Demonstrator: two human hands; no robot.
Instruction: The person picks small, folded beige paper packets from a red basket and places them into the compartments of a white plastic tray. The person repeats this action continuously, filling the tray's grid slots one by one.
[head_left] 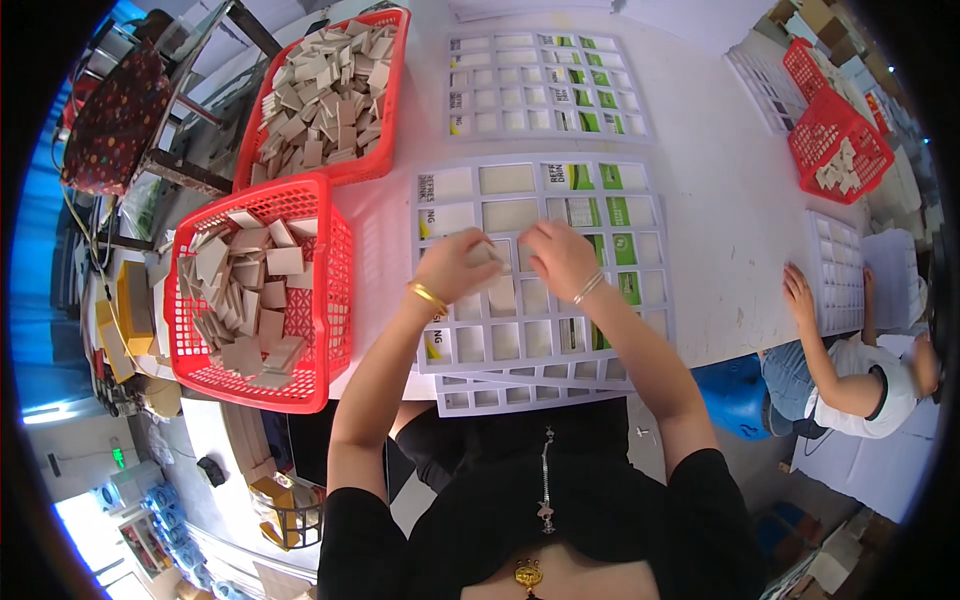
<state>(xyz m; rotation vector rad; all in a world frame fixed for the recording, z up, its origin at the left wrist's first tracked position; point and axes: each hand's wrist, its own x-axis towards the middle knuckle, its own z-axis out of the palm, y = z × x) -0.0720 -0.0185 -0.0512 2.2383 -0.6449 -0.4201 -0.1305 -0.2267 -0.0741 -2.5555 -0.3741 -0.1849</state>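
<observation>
In front of me a white grid tray (655, 190) lies on the table, with rectangular cells, some lined with green and white printed pieces. Over its middle, my left hand (455, 268) is closed round what looks like a small beige tile (486, 254), partly hidden by the fingers. Just right of it, my right hand (562, 262) has its fingers curled and pressed together at a cell edge; whatever they hold is hidden. Below my left fingers, a pale tile (502, 298) sits in a cell.
Two red plastic baskets (335, 300) (398, 75) heaped with beige tiles stand at the left. A similar tray (640, 90) lies beyond mine; more trays (480, 400) are under the near edge. Another person (860, 385) works at far right near a tray (840, 270) and red basket (835, 130).
</observation>
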